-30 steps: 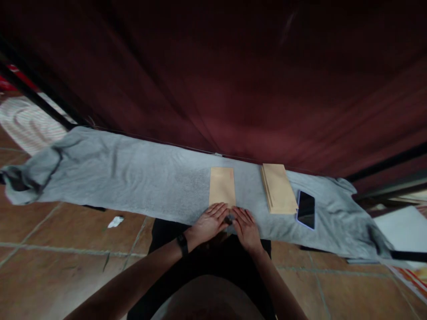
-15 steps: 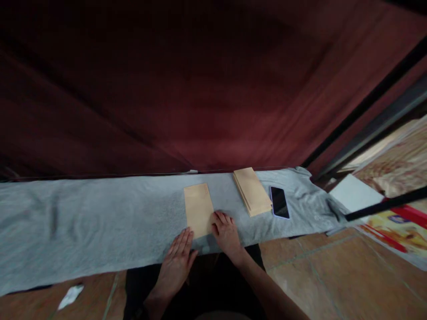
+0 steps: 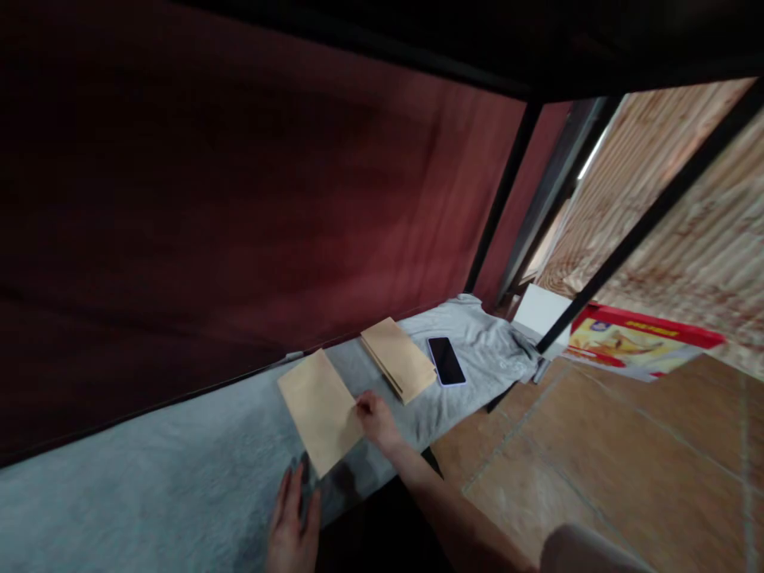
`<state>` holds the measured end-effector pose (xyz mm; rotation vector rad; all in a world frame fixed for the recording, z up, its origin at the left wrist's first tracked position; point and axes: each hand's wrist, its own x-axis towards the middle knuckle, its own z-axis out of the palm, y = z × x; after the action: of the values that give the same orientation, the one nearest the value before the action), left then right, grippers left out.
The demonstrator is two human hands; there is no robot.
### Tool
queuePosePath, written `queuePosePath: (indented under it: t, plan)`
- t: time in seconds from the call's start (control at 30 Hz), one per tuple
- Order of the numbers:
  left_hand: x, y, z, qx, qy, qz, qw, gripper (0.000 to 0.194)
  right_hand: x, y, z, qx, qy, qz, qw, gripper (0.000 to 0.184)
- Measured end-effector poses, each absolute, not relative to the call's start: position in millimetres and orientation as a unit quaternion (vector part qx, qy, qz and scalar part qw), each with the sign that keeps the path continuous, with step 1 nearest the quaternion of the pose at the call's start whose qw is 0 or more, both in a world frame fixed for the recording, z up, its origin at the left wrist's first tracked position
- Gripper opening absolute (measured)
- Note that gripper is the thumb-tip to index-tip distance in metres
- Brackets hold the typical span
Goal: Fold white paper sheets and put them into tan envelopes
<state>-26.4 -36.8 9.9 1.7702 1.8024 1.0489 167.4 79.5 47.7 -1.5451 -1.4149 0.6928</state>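
Observation:
A brown kraft-paper envelope (image 3: 322, 410) lies in front of me on the grey cloth (image 3: 179, 469), showing a broader face with a crease near its upper right. My right hand (image 3: 377, 422) pinches its right edge between thumb and fingers. Below and left of the envelope, my left hand (image 3: 292, 521) is open, fingers spread and holding nothing, just apart from the paper's lower corner. To the right rests a small stack of similar brown envelopes (image 3: 399, 358). A phone (image 3: 446, 360) with a dark screen and pale case lies beside that stack.
Dark red panelling (image 3: 334, 239) rises behind the cloth-covered surface. Black metal bars (image 3: 504, 199) stand at the right. Beyond them are a white box (image 3: 540, 314), a red and yellow printed carton (image 3: 638, 342) and the tiled floor (image 3: 597, 446).
My view has turned to the right. My right hand now pinches the envelope's edge, and the envelope looks wider. My left hand has drawn back from the paper.

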Motion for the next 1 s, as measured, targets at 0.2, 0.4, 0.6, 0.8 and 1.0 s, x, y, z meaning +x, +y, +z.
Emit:
queuePosePath:
  t: [0.2,0.4,0.6,0.8,1.0]
  plan:
    - [-6,-31,10,0.627,0.622,0.38,0.274,0.053,288,131,77,-0.686,-0.525,0.202,0.46,0.018]
    - [-11,-36,-6,0.673,0.588,0.379,0.239,0.044,338,132,77,-0.761,-0.502,0.127,0.392,0.022]
    - [-13,-38,-6,0.706,0.564,0.371,0.217,0.041,358,120,76,-0.827,-0.464,0.063,0.313,0.037]
    - [-15,-44,-12,0.714,0.566,0.347,0.22,0.044,403,117,69,-0.879,-0.401,0.116,0.231,0.034]
    - [-13,-49,-3,0.696,0.577,0.354,0.238,0.042,430,130,64,-0.841,-0.432,0.195,0.261,0.036]
